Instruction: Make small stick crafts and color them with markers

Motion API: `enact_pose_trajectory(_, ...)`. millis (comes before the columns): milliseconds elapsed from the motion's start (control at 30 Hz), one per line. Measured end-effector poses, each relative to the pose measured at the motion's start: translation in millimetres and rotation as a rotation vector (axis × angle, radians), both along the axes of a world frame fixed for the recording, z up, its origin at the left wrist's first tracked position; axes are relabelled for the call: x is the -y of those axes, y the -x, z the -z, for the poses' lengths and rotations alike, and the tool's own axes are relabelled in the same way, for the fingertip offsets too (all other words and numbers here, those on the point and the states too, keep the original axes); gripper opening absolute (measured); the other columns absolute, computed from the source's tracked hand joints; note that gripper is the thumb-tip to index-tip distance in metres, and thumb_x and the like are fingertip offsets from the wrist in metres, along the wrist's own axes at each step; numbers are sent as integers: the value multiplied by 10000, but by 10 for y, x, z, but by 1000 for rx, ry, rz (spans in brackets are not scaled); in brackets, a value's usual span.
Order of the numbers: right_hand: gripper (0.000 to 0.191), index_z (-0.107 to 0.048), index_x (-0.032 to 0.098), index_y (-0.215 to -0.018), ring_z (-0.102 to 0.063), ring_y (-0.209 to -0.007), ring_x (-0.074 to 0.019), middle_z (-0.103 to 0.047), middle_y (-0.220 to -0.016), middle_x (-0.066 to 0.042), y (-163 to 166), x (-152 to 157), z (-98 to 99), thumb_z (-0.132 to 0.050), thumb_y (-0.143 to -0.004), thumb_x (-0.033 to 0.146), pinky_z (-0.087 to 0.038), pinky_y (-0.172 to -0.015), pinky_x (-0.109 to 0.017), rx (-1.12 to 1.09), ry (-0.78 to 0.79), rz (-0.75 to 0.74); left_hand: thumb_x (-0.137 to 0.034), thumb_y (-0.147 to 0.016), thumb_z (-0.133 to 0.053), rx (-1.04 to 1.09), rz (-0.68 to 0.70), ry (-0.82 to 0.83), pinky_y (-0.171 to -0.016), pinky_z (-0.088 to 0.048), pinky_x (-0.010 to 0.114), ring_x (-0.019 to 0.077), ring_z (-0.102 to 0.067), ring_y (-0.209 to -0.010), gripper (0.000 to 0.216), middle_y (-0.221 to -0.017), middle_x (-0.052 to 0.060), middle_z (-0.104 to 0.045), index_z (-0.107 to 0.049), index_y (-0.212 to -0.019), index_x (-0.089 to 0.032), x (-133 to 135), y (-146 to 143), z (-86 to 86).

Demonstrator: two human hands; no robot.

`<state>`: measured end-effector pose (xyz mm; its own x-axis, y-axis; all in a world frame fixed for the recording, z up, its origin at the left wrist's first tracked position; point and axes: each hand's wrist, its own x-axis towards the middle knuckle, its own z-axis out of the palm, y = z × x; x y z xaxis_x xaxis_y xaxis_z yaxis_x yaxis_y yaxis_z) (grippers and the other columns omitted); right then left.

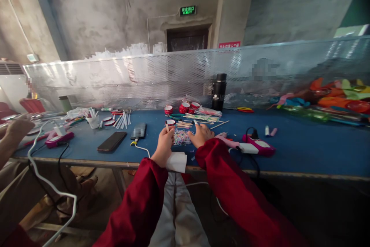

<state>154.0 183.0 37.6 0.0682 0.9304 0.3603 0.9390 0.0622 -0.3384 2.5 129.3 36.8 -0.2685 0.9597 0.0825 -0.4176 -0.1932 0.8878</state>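
Observation:
My left hand (164, 143) is raised just above the blue table (303, 150), fingers pinched on a thin white stick that points up. My right hand (201, 134) rests on the table with curled fingers, also closed on a small white stick. Between both hands lies a pile of small colourful bits (181, 137). Beyond them lies a heap of wooden and white sticks (199, 118). A white folded paper (177, 161) sits at the table edge under my left wrist. Both sleeves are dark red.
Red tape rolls (185, 107) and a black flask (219, 91) stand behind the sticks. A pink glue gun (257, 146) lies at the right, another (59, 139) at the left. Two phones (112, 141) lie left of my hands. Another person's hand (15, 131) shows far left. A perforated metal screen (289, 69) closes the back.

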Motion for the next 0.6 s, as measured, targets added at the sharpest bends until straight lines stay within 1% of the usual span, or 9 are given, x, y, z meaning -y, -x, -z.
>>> enact_pose_trajectory(67, 550, -610, 230, -1465, -507, -1424, -328, -489, -1613, -140, 2, 1, 5, -594, -973, 475, -360, -1146, -484, -6, -1, 2, -349, -779, -831, -1, 1, 2, -454, -130, 206, 54, -281, -447, 367, -530, -127, -306, -614, -1002, -156, 1, 0, -2)
enact_pose_trajectory(133, 532, -630, 248, -1444, -513, -1416, -336, -487, -1618, -129, -3, -8, 22, -599, -967, 483, -369, -1139, -497, -12, -6, -4, -357, -776, -835, -4, 0, 6, -453, -128, 206, 54, -283, -448, 373, -532, -126, -308, -613, -1001, -159, 1, 0, -5)
enact_pose_trajectory(333, 498, -665, 256, -1392, -552, -1356, -342, -540, -1563, -126, -37, -74, 106, -601, -954, 484, -400, -1107, -514, -19, -67, -30, -352, -777, -824, -10, 4, 16, -458, -130, 202, 55, -294, -451, 344, -539, -120, -310, -618, -976, -162, 5, -1, -13)
enact_pose_trajectory(500, 459, -690, 266, -1348, -562, -1326, -333, -579, -1514, -115, -47, -105, 144, -619, -944, 474, -409, -1083, -497, -28, -101, -42, -349, -796, -808, 9, 23, -7, -457, -138, 204, 51, -280, -449, 323, -557, -109, -332, -630, -981, -153, 6, 10, -9)
enact_pose_trajectory(600, 411, -711, 259, -1306, -580, -1281, -321, -630, -1457, -105, -45, -102, 135, -629, -945, 437, -408, -1061, -468, -51, -157, -48, -342, -833, -766, 22, 26, -11, -454, -150, 202, 52, -281, -445, 275, -560, -102, -351, -637, -979, -148, 3, 15, -3)
